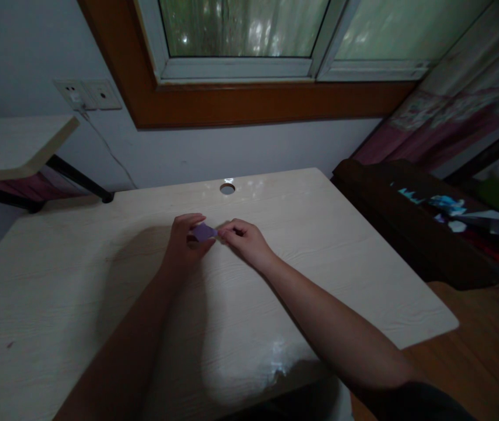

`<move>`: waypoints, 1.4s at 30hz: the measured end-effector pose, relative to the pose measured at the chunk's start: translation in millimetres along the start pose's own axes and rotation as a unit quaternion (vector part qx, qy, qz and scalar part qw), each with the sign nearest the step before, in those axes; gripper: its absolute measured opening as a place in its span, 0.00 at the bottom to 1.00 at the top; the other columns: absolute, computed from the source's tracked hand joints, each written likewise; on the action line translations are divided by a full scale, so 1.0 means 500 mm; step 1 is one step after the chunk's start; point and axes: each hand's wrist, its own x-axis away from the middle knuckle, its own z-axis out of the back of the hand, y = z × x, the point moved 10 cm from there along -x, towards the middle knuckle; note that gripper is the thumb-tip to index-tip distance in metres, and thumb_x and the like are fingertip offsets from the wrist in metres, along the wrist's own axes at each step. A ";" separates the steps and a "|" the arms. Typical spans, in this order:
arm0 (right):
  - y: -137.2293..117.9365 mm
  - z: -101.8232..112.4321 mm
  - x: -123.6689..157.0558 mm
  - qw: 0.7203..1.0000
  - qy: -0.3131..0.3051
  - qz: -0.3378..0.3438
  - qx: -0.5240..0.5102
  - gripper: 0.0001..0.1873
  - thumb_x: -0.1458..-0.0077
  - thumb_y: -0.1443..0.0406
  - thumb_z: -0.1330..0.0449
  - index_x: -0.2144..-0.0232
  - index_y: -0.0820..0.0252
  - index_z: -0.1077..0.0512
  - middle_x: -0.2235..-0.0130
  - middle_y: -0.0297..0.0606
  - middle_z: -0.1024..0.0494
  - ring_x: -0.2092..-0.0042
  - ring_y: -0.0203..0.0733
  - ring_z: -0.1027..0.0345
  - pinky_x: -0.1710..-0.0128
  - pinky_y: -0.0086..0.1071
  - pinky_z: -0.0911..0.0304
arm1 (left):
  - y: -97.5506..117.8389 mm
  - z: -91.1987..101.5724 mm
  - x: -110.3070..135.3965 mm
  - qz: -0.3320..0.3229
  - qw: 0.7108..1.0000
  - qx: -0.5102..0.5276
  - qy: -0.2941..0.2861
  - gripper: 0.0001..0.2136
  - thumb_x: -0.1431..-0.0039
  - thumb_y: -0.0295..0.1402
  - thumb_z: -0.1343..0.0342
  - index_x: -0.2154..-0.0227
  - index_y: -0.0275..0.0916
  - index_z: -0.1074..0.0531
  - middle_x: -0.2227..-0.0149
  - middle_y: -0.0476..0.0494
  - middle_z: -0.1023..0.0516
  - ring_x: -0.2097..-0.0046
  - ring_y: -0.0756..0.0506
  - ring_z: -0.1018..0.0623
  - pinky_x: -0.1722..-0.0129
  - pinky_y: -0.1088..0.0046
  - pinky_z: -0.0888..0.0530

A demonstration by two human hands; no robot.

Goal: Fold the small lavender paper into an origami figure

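Observation:
A small, flat purple piece [204, 232], which looks like folded paper, is held just above the pale wood-grain desk [258, 304]. My left hand [186, 240] grips it from the left, with the thumb below and the fingers curled over its far edge. At the piece's right-hand tip, my right hand [243, 238] is closed in a pinch, thumb against forefinger. The fingertips cover whatever bit of the piece lies between them. Folds and fine detail are too dim to make out.
A round cable hole [227, 189] sits near the desk's back edge. At the left stands a raised shelf [21, 146] on black legs. Behind are a wall socket [74, 95] with a cord and a window [241, 69]. Dark furniture [416, 234] with clutter flanks the right side.

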 end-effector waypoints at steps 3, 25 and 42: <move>0.010 -0.001 0.000 0.999 0.001 -0.029 -0.045 0.10 0.50 0.59 0.36 0.71 0.61 0.24 0.74 0.33 0.26 0.71 0.35 0.36 0.68 0.31 0.42 | 0.034 -0.001 0.001 -0.082 0.993 -0.087 0.010 0.22 0.46 0.34 0.35 0.49 0.44 0.32 0.47 0.38 0.32 0.44 0.40 0.29 0.59 0.66 0.23; -0.014 0.008 0.000 1.000 0.007 -0.004 -0.026 0.14 0.49 0.55 0.34 0.66 0.59 0.21 0.68 0.36 0.23 0.67 0.36 0.34 0.65 0.31 0.39 | 0.006 -0.007 0.004 0.042 0.992 -0.118 -0.026 0.12 0.38 0.40 0.45 0.73 0.40 0.25 0.71 0.46 0.25 0.67 0.46 0.26 0.64 0.71 0.31; -0.020 -0.012 0.002 0.998 -0.041 0.037 0.009 0.09 0.47 0.58 0.35 0.71 0.58 0.21 0.68 0.35 0.24 0.66 0.36 0.32 0.63 0.32 0.38 | -0.026 -0.058 0.017 0.144 0.974 -0.007 -0.176 0.14 0.41 0.44 0.43 0.71 0.38 0.21 0.73 0.48 0.22 0.70 0.48 0.27 0.70 0.75 0.34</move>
